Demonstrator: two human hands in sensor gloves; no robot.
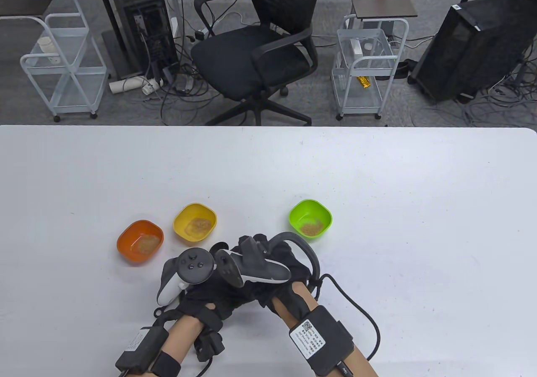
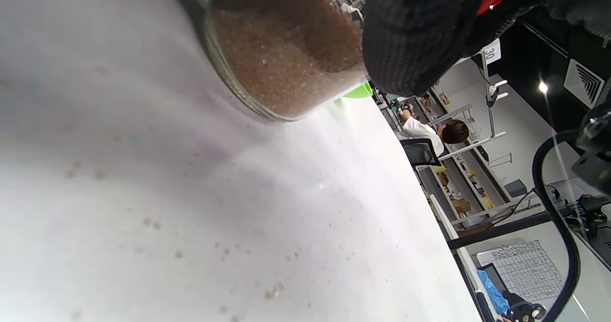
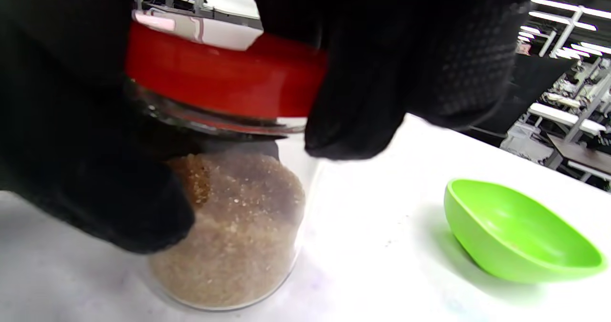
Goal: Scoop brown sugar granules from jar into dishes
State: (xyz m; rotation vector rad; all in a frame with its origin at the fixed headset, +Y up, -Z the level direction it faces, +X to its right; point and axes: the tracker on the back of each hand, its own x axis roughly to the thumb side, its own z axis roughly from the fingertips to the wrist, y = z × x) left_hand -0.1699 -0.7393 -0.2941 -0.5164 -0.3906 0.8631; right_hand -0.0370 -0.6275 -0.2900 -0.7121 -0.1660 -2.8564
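A glass jar of brown sugar (image 3: 229,236) stands on the white table (image 1: 377,184), with a red lid (image 3: 224,78) on its mouth. My right hand (image 1: 289,268) grips the lid from above, its fingers (image 3: 363,98) wrapped over the rim. My left hand (image 1: 209,297) holds the jar body (image 2: 286,55). In the table view both hands and their trackers hide the jar. The orange dish (image 1: 140,242), yellow dish (image 1: 195,222) and green dish (image 1: 310,218) each hold a little brown sugar. No spoon is in view.
The green dish (image 3: 515,236) sits close to the right of the jar. Loose sugar grains (image 2: 272,291) lie scattered on the table near the jar. A black office chair (image 1: 256,49) and wire carts (image 1: 365,66) stand beyond the table's far edge.
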